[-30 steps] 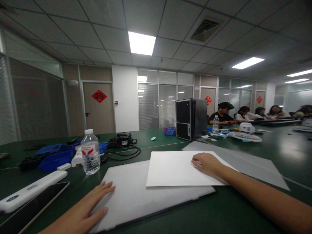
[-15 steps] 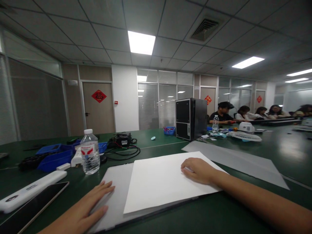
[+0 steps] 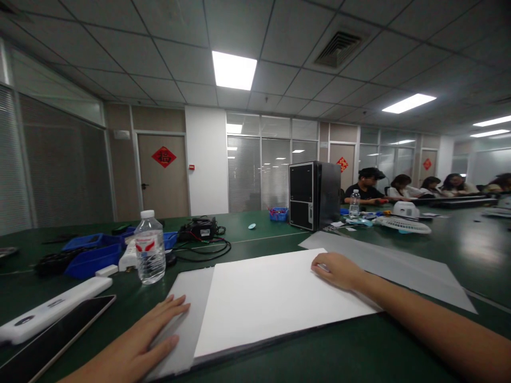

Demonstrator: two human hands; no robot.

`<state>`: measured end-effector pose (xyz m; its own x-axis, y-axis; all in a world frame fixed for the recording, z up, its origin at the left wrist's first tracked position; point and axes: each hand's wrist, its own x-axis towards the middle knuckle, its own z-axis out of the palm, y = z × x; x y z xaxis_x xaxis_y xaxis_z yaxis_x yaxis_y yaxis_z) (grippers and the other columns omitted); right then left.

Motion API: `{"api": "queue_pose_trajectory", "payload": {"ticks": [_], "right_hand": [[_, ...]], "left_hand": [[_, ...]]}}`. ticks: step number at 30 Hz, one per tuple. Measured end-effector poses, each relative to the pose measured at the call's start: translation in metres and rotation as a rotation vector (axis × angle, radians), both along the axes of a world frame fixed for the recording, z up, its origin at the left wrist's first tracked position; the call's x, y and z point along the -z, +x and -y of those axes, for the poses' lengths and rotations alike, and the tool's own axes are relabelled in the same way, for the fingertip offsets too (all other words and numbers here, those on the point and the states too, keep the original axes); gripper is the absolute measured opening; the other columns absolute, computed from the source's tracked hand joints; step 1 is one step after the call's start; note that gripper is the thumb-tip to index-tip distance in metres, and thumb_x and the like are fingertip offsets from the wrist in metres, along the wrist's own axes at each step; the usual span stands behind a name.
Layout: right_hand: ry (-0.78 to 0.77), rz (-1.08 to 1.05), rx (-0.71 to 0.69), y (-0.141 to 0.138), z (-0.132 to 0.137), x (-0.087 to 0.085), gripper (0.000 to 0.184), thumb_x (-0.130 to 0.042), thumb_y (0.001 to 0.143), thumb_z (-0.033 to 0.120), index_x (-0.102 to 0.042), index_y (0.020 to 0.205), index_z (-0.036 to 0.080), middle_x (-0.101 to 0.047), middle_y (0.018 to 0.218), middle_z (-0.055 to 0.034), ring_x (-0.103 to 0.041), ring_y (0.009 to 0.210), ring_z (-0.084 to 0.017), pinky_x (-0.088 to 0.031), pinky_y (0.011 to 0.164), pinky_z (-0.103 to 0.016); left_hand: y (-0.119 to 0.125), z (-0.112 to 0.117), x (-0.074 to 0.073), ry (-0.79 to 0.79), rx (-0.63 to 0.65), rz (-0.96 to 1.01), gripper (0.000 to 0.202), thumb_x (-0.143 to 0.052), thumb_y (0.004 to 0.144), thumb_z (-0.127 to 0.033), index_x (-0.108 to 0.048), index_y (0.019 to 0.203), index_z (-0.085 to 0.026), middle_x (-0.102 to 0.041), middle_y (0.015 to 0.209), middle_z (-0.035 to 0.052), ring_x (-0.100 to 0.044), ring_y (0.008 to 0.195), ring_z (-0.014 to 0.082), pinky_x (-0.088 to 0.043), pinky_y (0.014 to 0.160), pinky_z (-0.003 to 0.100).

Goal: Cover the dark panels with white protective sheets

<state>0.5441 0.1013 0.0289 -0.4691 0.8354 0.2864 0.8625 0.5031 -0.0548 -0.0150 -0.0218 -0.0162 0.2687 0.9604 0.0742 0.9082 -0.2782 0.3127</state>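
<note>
A blank white sheet of paper (image 3: 259,303) lies over a larger pale grey sheet (image 3: 187,298) with a dark lower edge. My left hand (image 3: 162,324) lies flat with fingers spread on the left part of the grey sheet, just left of the white paper. Its fingers hold nothing. On the upper right part of the white paper rests my right hand (image 3: 339,270), its fingers curled in. Whether something small is inside those fingers is hidden. Another translucent grey sheet (image 3: 403,266) lies beyond my right forearm.
On the left are a water bottle (image 3: 150,250), a white elongated device (image 3: 59,308), a phone (image 3: 59,340) and blue bins (image 3: 93,260). A black adapter with cables (image 3: 202,230) and a computer tower (image 3: 315,194) stand farther back. People sit at the far right.
My right hand has slid right across the white paper. The paper lies flatter, and its lower left corner sits farther left and lower. My left hand has barely moved.
</note>
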Motion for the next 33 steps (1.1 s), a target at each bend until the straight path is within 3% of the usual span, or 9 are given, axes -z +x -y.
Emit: {"api": "queue_pose_trajectory", "payload": {"ticks": [8, 12, 18, 22, 27, 33], "right_hand": [[-0.005, 0.002, -0.159, -0.035, 0.027, -0.003, 0.037, -0.046, 0.099, 0.043, -0.074, 0.112, 0.022, -0.074, 0.115, -0.0091, -0.067, 0.103, -0.026, -0.049, 0.095, -0.041], [-0.013, 0.002, -0.135, -0.028, 0.020, -0.004, 0.039, -0.045, 0.099, 0.044, -0.075, 0.111, 0.022, -0.074, 0.116, -0.0100, -0.067, 0.104, -0.027, -0.049, 0.095, -0.041], [-0.012, -0.020, -0.043, 0.005, -0.003, -0.001, 0.042, -0.045, 0.098, 0.047, -0.076, 0.111, 0.020, -0.076, 0.111, -0.0114, -0.069, 0.101, -0.028, -0.049, 0.092, -0.041], [-0.030, -0.047, -0.072, 0.017, -0.008, 0.000, 0.042, -0.046, 0.098, 0.047, -0.075, 0.111, 0.020, -0.076, 0.113, -0.0106, -0.069, 0.102, -0.027, -0.050, 0.093, -0.039], [-0.039, -0.050, -0.153, 0.006, 0.000, -0.002, 0.041, -0.046, 0.098, 0.046, -0.074, 0.115, 0.021, -0.074, 0.118, -0.0103, -0.067, 0.106, -0.027, -0.049, 0.097, -0.042], [-0.025, -0.017, -0.146, -0.016, 0.012, -0.001, 0.042, -0.045, 0.099, 0.046, -0.072, 0.119, 0.022, -0.071, 0.124, -0.0103, -0.065, 0.111, -0.028, -0.049, 0.101, -0.044]], "left_hand": [[-0.001, -0.003, 0.006, 0.039, 0.004, 0.016, 0.061, -0.044, 0.097, -0.064, -0.038, 0.154, -0.045, -0.027, 0.167, -0.0090, -0.021, 0.155, 0.0302, -0.019, 0.125, 0.055], [0.000, -0.007, 0.008, 0.028, 0.001, -0.015, 0.062, -0.040, 0.098, -0.064, -0.036, 0.156, -0.042, -0.023, 0.168, -0.0084, -0.018, 0.155, 0.0298, -0.018, 0.124, 0.056], [-0.002, -0.008, 0.010, 0.060, 0.024, -0.007, 0.060, -0.044, 0.098, -0.061, -0.039, 0.155, -0.041, -0.028, 0.167, -0.0063, -0.022, 0.154, 0.0323, -0.022, 0.123, 0.057], [-0.002, -0.007, 0.009, 0.068, 0.019, 0.001, 0.060, -0.046, 0.097, -0.061, -0.040, 0.154, -0.042, -0.028, 0.167, -0.0071, -0.023, 0.154, 0.0322, -0.021, 0.123, 0.057], [-0.001, -0.005, 0.008, 0.101, 0.013, 0.038, 0.058, -0.051, 0.096, -0.059, -0.043, 0.152, -0.044, -0.033, 0.165, -0.0073, -0.028, 0.152, 0.0326, -0.026, 0.122, 0.056], [-0.003, -0.003, 0.008, 0.090, 0.028, 0.031, 0.060, -0.050, 0.097, -0.060, -0.039, 0.154, -0.044, -0.027, 0.166, -0.0076, -0.025, 0.153, 0.0318, -0.025, 0.123, 0.055]]}}
